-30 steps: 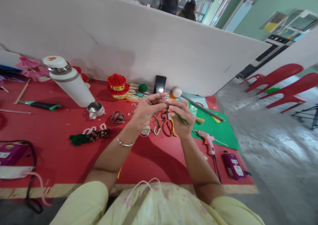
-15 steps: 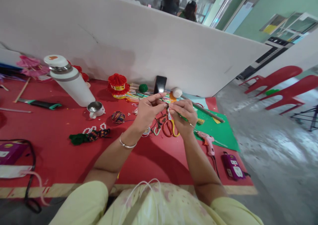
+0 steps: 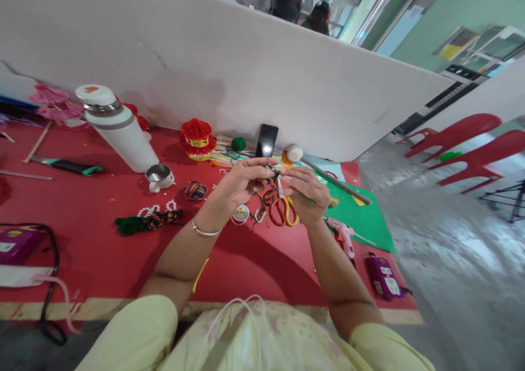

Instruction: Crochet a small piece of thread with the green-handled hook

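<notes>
My left hand (image 3: 241,184) pinches a small piece of dark multicoloured yarn work (image 3: 274,177) over the middle of the red table. On its other side, my right hand (image 3: 307,189) has its fingers closed round a thin green tool, mostly hidden by the palm, with its fingertips at the same yarn. Just below and between the hands lie scissors (image 3: 283,211) with one red and one yellow handle. A small thread spool (image 3: 241,213) sits below my left hand. The multicoloured yarn ball (image 3: 195,190) rests farther left.
A white bottle (image 3: 118,130), a metal cup (image 3: 159,177), a red ruffled ornament (image 3: 197,139) and a phone (image 3: 266,140) stand or lie behind. At right are a pink glue gun (image 3: 344,237) and a purple power box (image 3: 384,277). A white partition (image 3: 246,76) borders the table.
My left hand has shifted slightly left and down, uncovering the spool. My right hand has turned, so the green tool shows less. The view has shifted slightly.
</notes>
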`<state>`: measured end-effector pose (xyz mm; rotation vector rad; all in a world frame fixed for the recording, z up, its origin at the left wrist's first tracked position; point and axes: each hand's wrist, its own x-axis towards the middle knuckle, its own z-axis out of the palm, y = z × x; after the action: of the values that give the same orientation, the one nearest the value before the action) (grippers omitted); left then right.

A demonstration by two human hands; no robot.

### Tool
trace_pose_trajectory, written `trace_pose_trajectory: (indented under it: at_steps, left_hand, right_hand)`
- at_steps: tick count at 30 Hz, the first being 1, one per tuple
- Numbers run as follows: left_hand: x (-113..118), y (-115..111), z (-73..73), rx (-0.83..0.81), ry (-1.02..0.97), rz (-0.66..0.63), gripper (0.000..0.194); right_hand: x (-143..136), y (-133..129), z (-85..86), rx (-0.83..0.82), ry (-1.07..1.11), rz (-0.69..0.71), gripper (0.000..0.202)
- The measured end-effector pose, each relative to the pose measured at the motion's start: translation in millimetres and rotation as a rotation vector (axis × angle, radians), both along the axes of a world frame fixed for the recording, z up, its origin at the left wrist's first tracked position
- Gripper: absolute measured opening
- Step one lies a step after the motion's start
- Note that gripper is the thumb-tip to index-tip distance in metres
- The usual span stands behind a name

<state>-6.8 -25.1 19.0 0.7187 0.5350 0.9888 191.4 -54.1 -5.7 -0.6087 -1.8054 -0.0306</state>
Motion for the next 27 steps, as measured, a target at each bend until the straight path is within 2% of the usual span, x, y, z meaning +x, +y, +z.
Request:
trace_pose_trajectory:
  at_steps: [6,12,23,27]
  left_hand:
    - [0.2,-1.0,0.4,-0.015,0.006,-0.001,0.037]
    - [-1.7,1.0,-0.6,0.004,0.036,-0.028,0.038]
    - [-2.9,-0.4,3.6,0.043,0.090,0.017,0.030]
    - [-3.2,-0.4,3.8,0.044,0.112,0.006,0.028]
  right_hand:
    - [4.6,-9.4,8.5,-0.092,-0.014,0.094,0.025]
    - [9.9,-12.7,24.0,-0.175,-0.057,0.170,0.019]
    - [16.5,-16.6,29.9,-0.120,-0.206,0.174,0.019]
    - [17.7,-19.5,33.3,-0.157,-0.215,0.195,0.018]
